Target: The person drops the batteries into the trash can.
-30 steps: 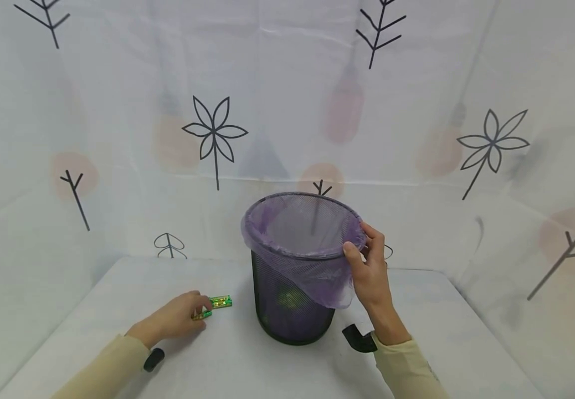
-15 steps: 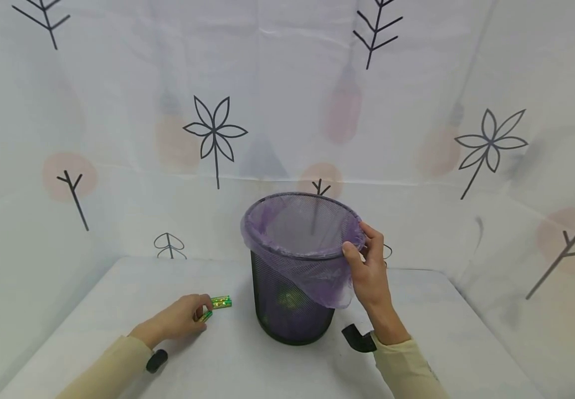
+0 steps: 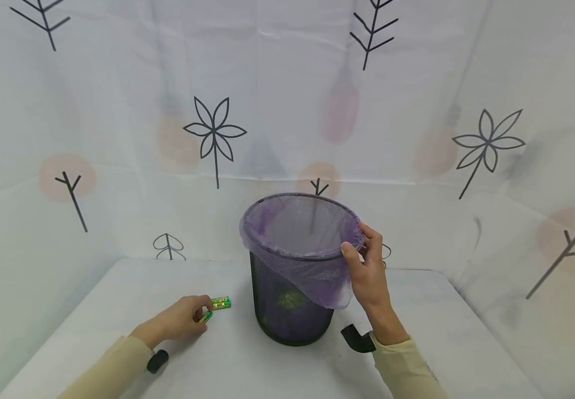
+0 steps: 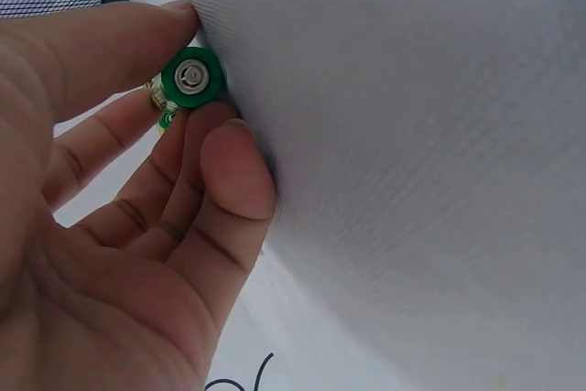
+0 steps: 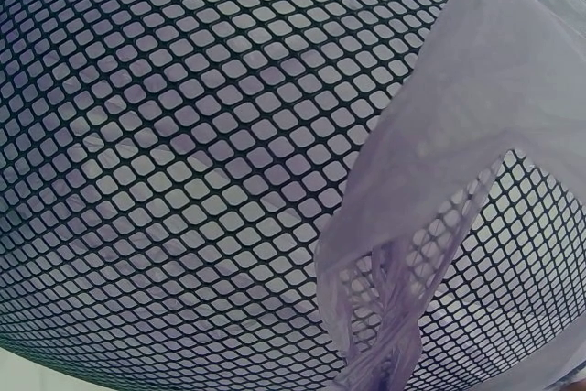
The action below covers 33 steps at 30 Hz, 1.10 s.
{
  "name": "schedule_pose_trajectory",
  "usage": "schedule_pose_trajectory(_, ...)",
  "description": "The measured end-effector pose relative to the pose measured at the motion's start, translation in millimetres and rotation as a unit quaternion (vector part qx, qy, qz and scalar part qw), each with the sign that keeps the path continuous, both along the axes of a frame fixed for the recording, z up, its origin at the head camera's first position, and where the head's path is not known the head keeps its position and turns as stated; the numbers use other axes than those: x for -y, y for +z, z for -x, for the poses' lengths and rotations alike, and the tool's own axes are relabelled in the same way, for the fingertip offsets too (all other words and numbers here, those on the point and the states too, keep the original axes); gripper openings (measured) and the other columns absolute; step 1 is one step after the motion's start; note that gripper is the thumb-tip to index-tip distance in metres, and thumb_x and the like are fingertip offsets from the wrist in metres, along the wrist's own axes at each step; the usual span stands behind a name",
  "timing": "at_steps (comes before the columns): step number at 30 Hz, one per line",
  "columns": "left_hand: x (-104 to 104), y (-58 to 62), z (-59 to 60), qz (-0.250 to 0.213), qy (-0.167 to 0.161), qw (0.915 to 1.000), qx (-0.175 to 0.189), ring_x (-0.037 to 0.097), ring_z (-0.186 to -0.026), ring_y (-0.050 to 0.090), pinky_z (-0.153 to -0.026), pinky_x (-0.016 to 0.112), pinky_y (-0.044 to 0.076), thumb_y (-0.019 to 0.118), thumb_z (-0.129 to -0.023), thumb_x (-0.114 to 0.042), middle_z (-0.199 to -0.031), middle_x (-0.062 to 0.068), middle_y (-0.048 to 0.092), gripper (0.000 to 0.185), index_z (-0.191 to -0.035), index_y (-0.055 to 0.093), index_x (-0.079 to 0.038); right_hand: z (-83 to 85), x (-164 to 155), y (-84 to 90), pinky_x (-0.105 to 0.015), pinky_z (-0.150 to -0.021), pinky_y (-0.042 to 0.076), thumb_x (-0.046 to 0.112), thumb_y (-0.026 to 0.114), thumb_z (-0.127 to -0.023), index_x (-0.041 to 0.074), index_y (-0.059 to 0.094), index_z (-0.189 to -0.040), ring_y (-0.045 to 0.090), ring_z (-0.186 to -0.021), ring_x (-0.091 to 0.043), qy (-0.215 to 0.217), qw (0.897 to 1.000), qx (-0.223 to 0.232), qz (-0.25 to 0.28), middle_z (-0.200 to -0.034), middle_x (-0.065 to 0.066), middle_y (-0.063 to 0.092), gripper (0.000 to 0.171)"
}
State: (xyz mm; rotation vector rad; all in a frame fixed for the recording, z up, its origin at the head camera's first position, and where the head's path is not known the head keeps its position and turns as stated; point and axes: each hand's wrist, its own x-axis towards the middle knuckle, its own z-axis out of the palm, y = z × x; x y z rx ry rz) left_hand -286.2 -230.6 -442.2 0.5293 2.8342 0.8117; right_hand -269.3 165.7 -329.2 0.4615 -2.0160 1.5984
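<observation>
In the head view, a black mesh wastebasket (image 3: 267, 299) stands upright mid-table, lined with a thin purple bin bag (image 3: 297, 271) folded over its rim. My right hand (image 3: 369, 271) grips the rim at the right, thumb in front. To the left of the basket, my left hand (image 3: 183, 318) pinches a small green and gold battery (image 3: 205, 317) low over the table. The left wrist view shows that battery's round end (image 4: 192, 77) between the digits. More batteries (image 3: 221, 302) of the same colours lie just beyond the fingertips. Mesh and bag fill the right wrist view.
The white table (image 3: 247, 371) ends at a white cloth backdrop (image 3: 277, 111) with printed plants, which also closes off both sides. Something yellow-green (image 3: 289, 299) shows through the basket's mesh. Each wrist carries a black piece (image 3: 357, 339).
The battery at my left fingers has turned from nearly level to slanted, and that hand has shifted slightly down. My right hand stays on the rim.
</observation>
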Motion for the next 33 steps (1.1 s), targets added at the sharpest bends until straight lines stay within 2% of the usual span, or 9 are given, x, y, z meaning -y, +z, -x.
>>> schedule_pose_trajectory(10, -1.7, 1.1, -0.2, -0.005, 0.001, 1.0, 0.007, 0.016, -0.071, 0.049, -0.059, 0.031, 0.041, 0.074, -0.079, -0.007, -0.078, 0.0, 0.053, 0.033, -0.108, 0.059, -0.011, 1.5, -0.3, -1.2, -0.024, -0.084, 0.041, 0.02, 0.053, -0.096, 0.017, 0.025, -0.146, 0.047, -0.113, -0.018, 0.002, 1.0, -0.007, -0.001, -0.128, -0.017, 0.046, 0.057)
schedule_pose_trajectory(23, -4.6, 4.5, -2.2, -0.009, -0.009, 0.9998, 0.017, 0.016, -0.069, 0.05, -0.058, 0.029, 0.042, 0.072, -0.078, -0.003, -0.078, 0.001, 0.053, 0.031, -0.105, 0.059, -0.011, 2.6, -0.3, -1.7, -0.024, -0.084, 0.041, 0.021, 0.054, -0.096, 0.014, 0.027, -0.145, 0.048, -0.112, -0.018, 0.003, 1.0, -0.008, 0.003, -0.129, -0.017, 0.046, 0.057)
schedule_pose_trajectory(29, -5.0, 6.6, -3.9, -0.039, -0.02, 0.9983, 0.038, 0.017, -0.066, 0.053, -0.054, 0.029, 0.044, 0.074, -0.076, -0.005, -0.078, 0.004, 0.054, 0.032, -0.104, 0.059, -0.01, 1.5, -0.2, -1.1, -0.024, -0.084, 0.041, 0.021, 0.053, -0.096, 0.014, 0.026, -0.145, 0.047, -0.113, -0.019, 0.005, 1.0, -0.006, 0.003, -0.13, -0.017, 0.046, 0.056)
schedule_pose_trajectory(33, -2.3, 13.2, -4.7, -0.063, -0.025, 0.9971, 0.036, 0.016, -0.062, 0.054, -0.052, 0.029, 0.046, 0.074, -0.077, -0.006, -0.077, 0.004, 0.054, 0.032, -0.105, 0.058, -0.01, 0.8, -0.1, -0.9, -0.025, -0.084, 0.041, 0.021, 0.053, -0.096, 0.015, 0.026, -0.145, 0.047, -0.114, -0.02, 0.004, 1.0, -0.007, 0.001, -0.13, -0.017, 0.045, 0.056)
